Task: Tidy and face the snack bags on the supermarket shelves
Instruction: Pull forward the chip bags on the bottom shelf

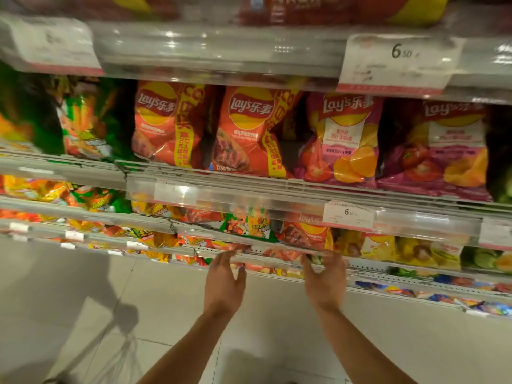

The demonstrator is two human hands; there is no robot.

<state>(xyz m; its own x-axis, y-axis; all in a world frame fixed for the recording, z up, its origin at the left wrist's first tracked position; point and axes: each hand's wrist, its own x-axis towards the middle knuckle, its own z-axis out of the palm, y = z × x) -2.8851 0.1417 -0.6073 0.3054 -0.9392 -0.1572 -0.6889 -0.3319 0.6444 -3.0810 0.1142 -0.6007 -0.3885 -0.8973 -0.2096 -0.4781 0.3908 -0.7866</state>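
Snack bags fill every tier of the shelves: on the eye-level shelf two orange bags stand side by side with two pink bags to their right and green bags to the left, all upright and facing out, though the orange pair lean a little against each other. Lower tiers hold more bags, among them a green one and an orange one just behind a clear price rail with a 6.50 tag. Both hands reach toward that lower tier. The left hand has its fingers straight and spread loosely, tips at the shelf lip; the right hand has its fingers slightly curved, tips also at the lip, and neither seems to hold a bag, though the tips are partly hidden by the rail and blur. These bags will likely be light, air-puffed and slick, with fragile chips inside, so squeezing the middle risks crushing the contents and crumpling the face. A better hold is probably at the two side seams or the crimped top edge, with flat palms nudging the bag forward and square to the rail. Sliding should be easy; the pillow shape may tip or slump once released.
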